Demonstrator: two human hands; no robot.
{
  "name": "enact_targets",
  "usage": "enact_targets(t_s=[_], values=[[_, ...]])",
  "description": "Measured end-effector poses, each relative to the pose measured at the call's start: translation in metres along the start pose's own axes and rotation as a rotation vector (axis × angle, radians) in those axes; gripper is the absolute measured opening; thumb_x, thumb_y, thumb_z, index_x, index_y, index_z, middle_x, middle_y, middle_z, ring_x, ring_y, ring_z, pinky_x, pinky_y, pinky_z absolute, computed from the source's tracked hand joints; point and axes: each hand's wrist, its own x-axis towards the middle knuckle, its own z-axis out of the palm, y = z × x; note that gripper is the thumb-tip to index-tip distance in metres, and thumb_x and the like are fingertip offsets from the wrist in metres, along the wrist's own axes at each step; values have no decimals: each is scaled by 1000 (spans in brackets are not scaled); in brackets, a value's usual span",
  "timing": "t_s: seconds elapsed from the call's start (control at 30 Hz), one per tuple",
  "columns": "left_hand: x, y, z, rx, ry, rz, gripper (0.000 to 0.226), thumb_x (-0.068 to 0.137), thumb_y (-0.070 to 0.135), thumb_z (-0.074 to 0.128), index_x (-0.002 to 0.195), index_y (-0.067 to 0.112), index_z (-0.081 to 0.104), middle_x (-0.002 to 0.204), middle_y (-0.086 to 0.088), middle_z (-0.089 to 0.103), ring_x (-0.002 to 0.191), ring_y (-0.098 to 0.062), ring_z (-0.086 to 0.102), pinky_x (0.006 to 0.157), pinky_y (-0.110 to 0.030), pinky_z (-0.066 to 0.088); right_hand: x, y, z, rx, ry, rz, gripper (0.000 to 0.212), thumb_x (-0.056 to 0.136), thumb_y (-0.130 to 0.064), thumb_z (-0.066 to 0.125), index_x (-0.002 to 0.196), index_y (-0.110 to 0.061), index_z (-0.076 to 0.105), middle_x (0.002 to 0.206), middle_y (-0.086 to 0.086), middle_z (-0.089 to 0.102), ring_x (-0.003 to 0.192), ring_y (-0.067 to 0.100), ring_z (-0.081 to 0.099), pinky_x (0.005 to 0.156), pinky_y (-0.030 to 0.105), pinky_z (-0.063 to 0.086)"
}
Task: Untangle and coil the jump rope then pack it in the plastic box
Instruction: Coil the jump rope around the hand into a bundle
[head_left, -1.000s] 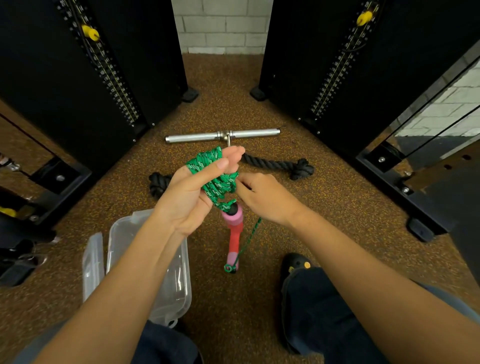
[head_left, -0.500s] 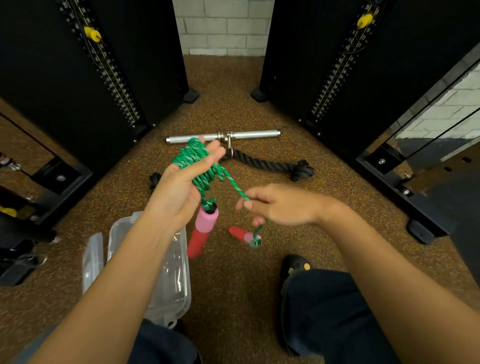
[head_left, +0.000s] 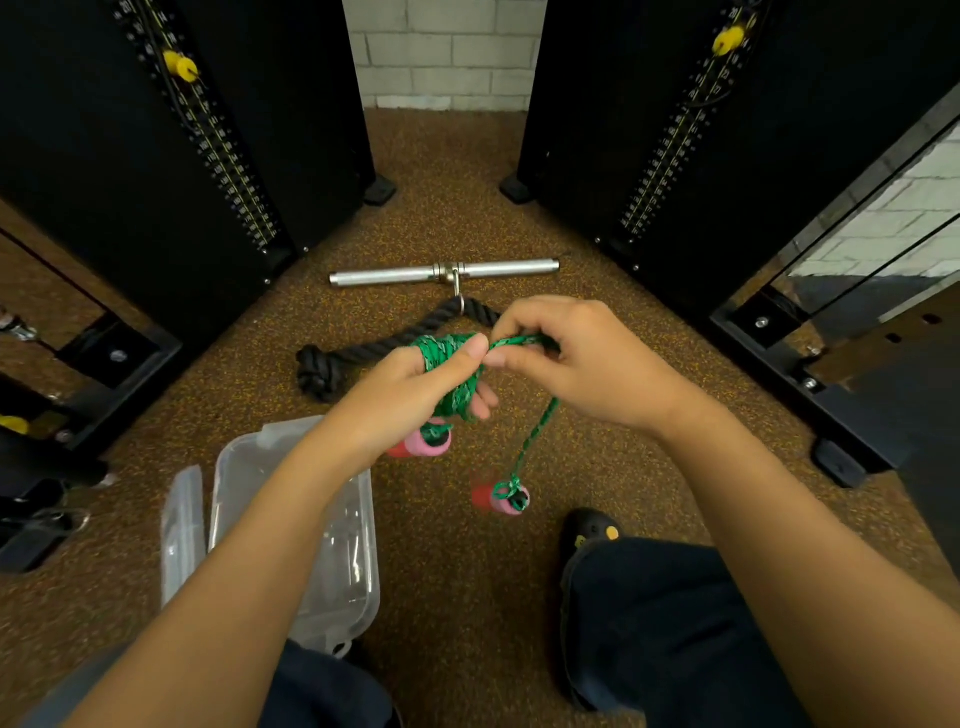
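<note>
We are coiling the jump rope (head_left: 451, 371) around our gripping left hand (head_left: 410, 400) while our right hand (head_left: 566, 358) is pinching its free end, needing another wrap before the plastic box (head_left: 358, 582).

plastic box (head_left: 358, 597) left of shoe (head_left: 589, 530), lid (head_left: 179, 530) at its left, metal bar (head_left: 444, 272) beyond rope attachment (head_left: 363, 351)

Head-worn view, steeply down, close
</note>
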Motion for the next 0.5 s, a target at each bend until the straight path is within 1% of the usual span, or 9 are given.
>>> enact_targets(t_s=[0.07, 0.1, 0.17, 0.23, 0.3, 0.37, 0.4, 0.47, 0.5], values=[[-2, 5, -1, -60, -71, 32, 36, 80, 49, 47, 71, 23, 70, 65, 1, 65, 66, -6, 64, 82, -30, 44, 1, 2, -2, 88, 30, 30, 17, 86, -30, 62, 88, -12, 63, 78, -1, 64, 73, 12, 59, 65, 21, 44], [-3, 7, -1, -94, -86, 48, 32, 80, 44, 49, 74, 20, 70, 63, 0, 62, 60, -4, 60, 80, -29, 41, 1, 2, -2, 139, 46, 43, 18, 86, -30, 62, 87, -12, 62, 76, -5, 63, 70, 8, 58, 64, 16, 42], [-4, 8, -1, -226, -110, 68, 25, 83, 34, 53, 80, 16, 70, 57, 3, 57, 51, -3, 51, 72, -25, 40, 2, 4, -2, 206, 82, 78, 18, 85, -31, 62, 83, -14, 61, 71, -8, 56, 66, 2, 49, 63, 13, 38], [-6, 7, -2, -415, -136, 64, 21, 85, 31, 59, 72, 19, 70, 49, 7, 53, 46, -3, 45, 68, -24, 42, 5, 6, 0, 282, 92, 133, 17, 88, -33, 57, 80, -18, 58, 67, -7, 50, 61, 1, 44, 59, 14, 36], [-6, 5, -5, -655, -179, 80, 18, 78, 33, 66, 67, 20, 68, 45, 8, 50, 43, -2, 43, 64, -18, 49, 6, 6, 4, 321, 67, 182, 21, 93, -34, 49, 75, -24, 55, 65, -3, 49, 60, 8, 45, 58, 24, 40], [-5, 4, -8, -915, -218, 113, 15, 73, 31, 66, 70, 16, 68, 50, 8, 52, 43, -2, 46, 64, -17, 52, 4, 5, 11, 276, 0, 207, 28, 97, -36, 39, 72, -32, 51, 66, 3, 52, 60, 13, 48, 59, 30, 43], [-4, 4, -10, -1016, -209, 126, 14, 76, 28, 64, 75, 14, 68, 54, 7, 54, 45, -2, 49, 66, -18, 52, 3, 3, 15, 245, -50, 210, 28, 98, -35, 36, 74, -33, 50, 66, 3, 53, 58, 9, 49, 57, 25, 41], [-2, 4, -13, -1121, -101, 118, 20, 80, 21, 54, 89, 9, 68, 64, 5, 58, 53, -2, 54, 73, -20, 53, 0, -1, 24, 175, -157, 199, 24, 99, -31, 33, 83, -29, 50, 66, -6, 51, 53, 0, 46, 51, 12, 37], [0, 4, -12, -1126, -34, 112, 26, 82, 18, 50, 98, 6, 66, 68, 4, 59, 58, -3, 56, 76, -20, 53, -1, -4, 28, 131, -203, 187, 21, 100, -29, 34, 88, -24, 50, 67, -9, 49, 53, -1, 46, 50, 11, 36]])
